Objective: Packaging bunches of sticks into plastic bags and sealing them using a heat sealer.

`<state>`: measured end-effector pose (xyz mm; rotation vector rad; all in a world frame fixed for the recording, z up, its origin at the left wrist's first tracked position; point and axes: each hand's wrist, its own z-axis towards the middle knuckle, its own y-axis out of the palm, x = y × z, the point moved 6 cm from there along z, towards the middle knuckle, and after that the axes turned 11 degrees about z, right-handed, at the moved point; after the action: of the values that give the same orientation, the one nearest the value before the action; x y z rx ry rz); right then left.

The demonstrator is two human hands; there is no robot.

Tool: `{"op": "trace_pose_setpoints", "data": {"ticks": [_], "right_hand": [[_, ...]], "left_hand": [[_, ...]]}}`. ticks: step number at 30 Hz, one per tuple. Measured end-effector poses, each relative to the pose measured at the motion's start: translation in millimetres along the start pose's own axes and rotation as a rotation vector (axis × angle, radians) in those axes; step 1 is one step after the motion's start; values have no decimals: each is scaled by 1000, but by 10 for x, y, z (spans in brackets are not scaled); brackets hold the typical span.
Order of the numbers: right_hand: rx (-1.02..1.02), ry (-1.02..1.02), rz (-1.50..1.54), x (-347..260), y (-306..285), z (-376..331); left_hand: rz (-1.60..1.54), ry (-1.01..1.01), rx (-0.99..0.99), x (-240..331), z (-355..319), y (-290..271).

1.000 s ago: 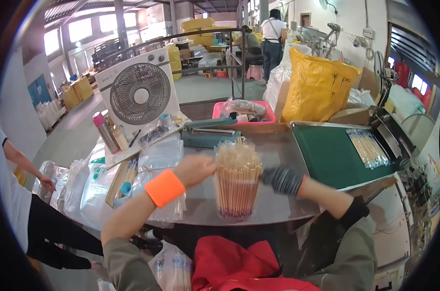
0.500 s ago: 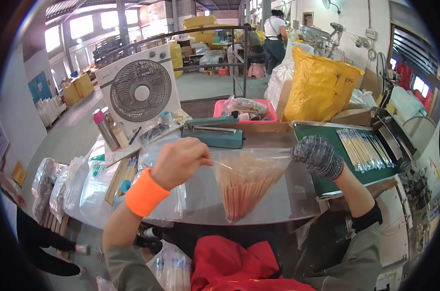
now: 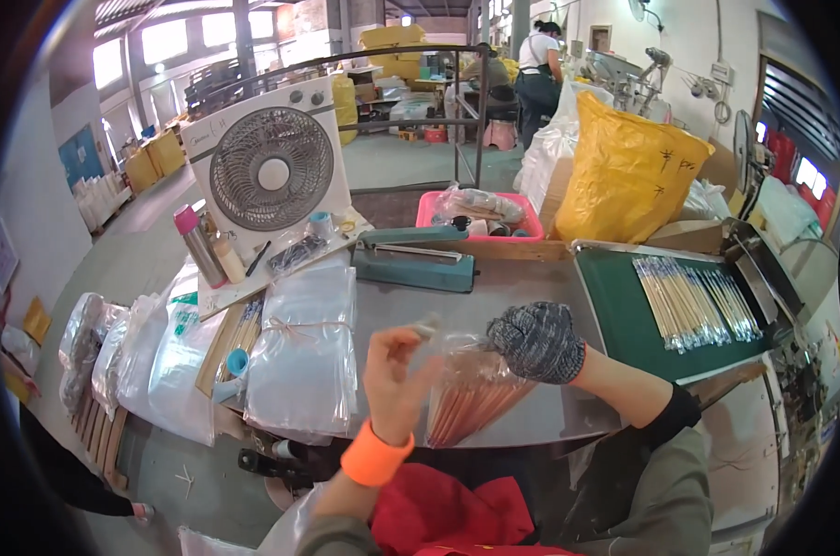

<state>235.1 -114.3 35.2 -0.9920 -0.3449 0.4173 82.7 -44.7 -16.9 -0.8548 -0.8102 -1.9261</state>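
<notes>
My right hand [image 3: 537,342], in a grey knitted glove, is closed around the gathered top of a clear plastic bag [image 3: 475,394]. Inside the bag stand many thin, reddish-brown wooden sticks, tips down toward the table's near edge. Just left of the bag's top is my bare left hand [image 3: 397,375], with an orange wristband [image 3: 377,454] below it. Its fingers are smeared by motion. Something whitish shows at their tips, too blurred to make out.
Left lies a tied stack of clear plastic bags [image 3: 304,361]. Behind the bag is a teal bag sealer [image 3: 415,267]; right, a green board [image 3: 614,296] bears packed brushes [image 3: 688,301]. A fan [image 3: 271,171], a pink basket [image 3: 531,222] and a yellow sack [image 3: 624,176] stand farther back.
The bag's spread mouth is now bunched in my right hand, which has moved left and nearer. My left hand has come down and to the right, off its corner. Its sticks lean together.
</notes>
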Motion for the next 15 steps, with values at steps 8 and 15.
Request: {"op": "trace_pose_setpoints", "data": {"ticks": [8,15], "right_hand": [[90,-321,-249,960,1011,894],[479,505,-258,2372,1659,858]], "left_hand": [[106,-556,-126,-1379,334,-111],[-20,-870,-236,-2421,752,-305]]}}
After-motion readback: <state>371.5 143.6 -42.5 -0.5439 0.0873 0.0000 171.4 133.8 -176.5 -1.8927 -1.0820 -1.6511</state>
